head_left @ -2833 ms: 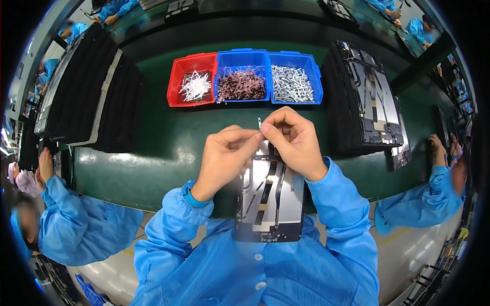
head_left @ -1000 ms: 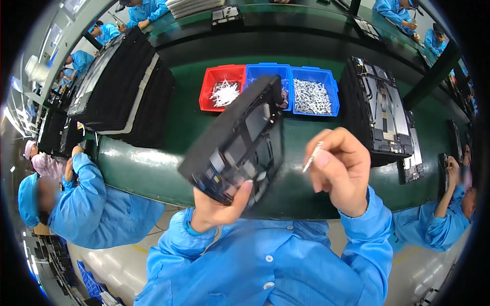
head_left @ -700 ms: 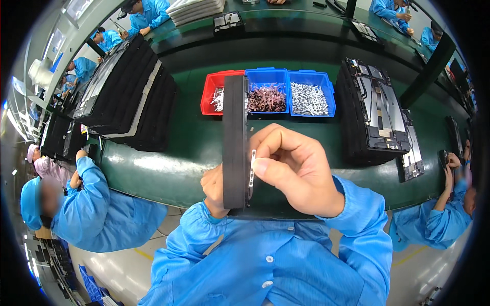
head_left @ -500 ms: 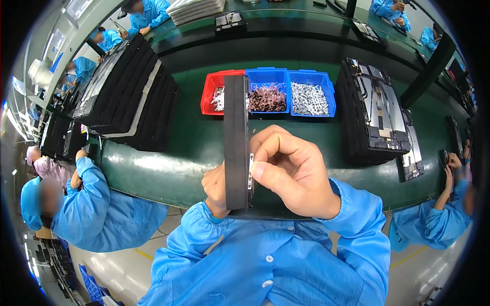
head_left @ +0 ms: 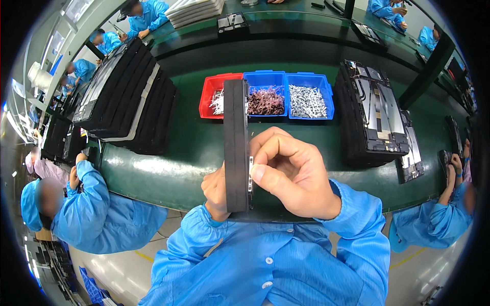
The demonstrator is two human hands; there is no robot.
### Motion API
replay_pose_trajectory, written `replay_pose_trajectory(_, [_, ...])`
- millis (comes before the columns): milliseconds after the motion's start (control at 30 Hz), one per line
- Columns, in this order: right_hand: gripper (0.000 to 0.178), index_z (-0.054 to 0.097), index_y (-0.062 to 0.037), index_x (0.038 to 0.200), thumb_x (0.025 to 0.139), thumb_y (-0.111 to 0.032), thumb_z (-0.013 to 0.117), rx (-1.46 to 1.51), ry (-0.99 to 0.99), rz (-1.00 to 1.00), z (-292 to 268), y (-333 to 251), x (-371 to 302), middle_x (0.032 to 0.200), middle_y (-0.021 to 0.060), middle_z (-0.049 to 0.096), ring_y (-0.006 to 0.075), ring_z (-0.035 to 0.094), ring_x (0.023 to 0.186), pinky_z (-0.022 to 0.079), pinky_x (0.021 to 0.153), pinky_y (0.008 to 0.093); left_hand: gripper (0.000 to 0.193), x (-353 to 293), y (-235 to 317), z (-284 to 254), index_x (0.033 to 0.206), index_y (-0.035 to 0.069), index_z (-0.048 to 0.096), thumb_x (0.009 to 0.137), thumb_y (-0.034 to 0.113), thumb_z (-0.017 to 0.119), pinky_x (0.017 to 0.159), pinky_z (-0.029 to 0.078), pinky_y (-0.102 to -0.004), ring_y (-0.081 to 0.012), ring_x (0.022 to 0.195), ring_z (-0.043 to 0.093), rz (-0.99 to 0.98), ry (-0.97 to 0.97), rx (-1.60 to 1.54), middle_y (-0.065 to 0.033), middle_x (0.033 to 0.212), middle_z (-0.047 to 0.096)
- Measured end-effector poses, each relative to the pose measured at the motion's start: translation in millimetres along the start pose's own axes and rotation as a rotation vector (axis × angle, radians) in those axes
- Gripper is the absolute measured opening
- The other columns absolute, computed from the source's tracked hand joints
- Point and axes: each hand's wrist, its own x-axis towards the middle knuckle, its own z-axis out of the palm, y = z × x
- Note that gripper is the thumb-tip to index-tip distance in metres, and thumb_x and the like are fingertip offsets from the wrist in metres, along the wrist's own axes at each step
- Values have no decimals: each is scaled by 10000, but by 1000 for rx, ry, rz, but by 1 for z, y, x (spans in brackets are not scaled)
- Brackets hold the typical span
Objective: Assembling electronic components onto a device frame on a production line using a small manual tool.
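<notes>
My left hand [head_left: 215, 189] grips a black foam tray [head_left: 236, 148] from its left side, its fingers partly hidden behind it. The tray stands on edge, so I see its thick black side. A thin electronic device shows as a narrow strip along its right face. My right hand [head_left: 301, 178] is closed in a pinch at that face. Its thumb and forefinger press on a small white strip with dark spots [head_left: 250, 171], lying along the device's edge. What else those fingers may hold is hidden.
Beyond the tray stand a red bin [head_left: 206, 97] of white pieces, a blue bin [head_left: 265, 76] of pinkish-brown pieces and another blue bin [head_left: 309, 79] of silvery-white pieces. Stacks of black trays rise at left [head_left: 127, 102] and right [head_left: 375, 112]. Co-workers [head_left: 97, 204] sit on both sides.
Both hands keep nearly the same hold on the tray and strip. The bins and bench appear slightly lower in the picture.
</notes>
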Motion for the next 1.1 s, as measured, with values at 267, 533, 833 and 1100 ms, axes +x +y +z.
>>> replay_pose_trajectory(267, [63, 593, 9, 958, 944, -4, 653, -12, -34, -17, -1, 1, 0, 1074, 99, 534, 143, 584, 967, 523, 868, 307, 383, -3, 0, 0, 1068, -103, 691, 705, -23, 783, 612, 595, -311, -293, 773, 769, -68, -14, -39, -208, 970, 756])
replay_pose_trajectory(533, [61, 596, -1, 945, 935, -6, 656, -11, -41, -11, -2, 1, -2, 1083, 104, 531, 152, 589, 985, 515, 891, 319, 405, -4, -2, 3, 1087, -125, 687, 701, -31, 765, 529, 551, -281, -218, 649, 735, 1, 1, 19, -231, 1016, 752])
replay_pose_trajectory(833, [65, 603, -11, 923, 911, -4, 667, -9, -48, 3, -2, 1, -3, 1087, 109, 536, 162, 591, 1011, 500, 923, 343, 423, -18, -12, 5, 1112, -140, 679, 713, -19, 748, 513, 542, -284, -218, 634, 729, -52, -5, -5, -274, 1107, 727])
replay_pose_trajectory(1100, [73, 603, -13, 921, 903, -1, 673, -4, -40, 11, -3, 2, -4, 1085, 112, 540, 161, 588, 1011, 491, 915, 335, 398, -9, -10, 3, 1077, -137, 690, 705, -9, 747, 525, 553, -284, -232, 649, 737, 49, 3, 12, -305, 1151, 704])
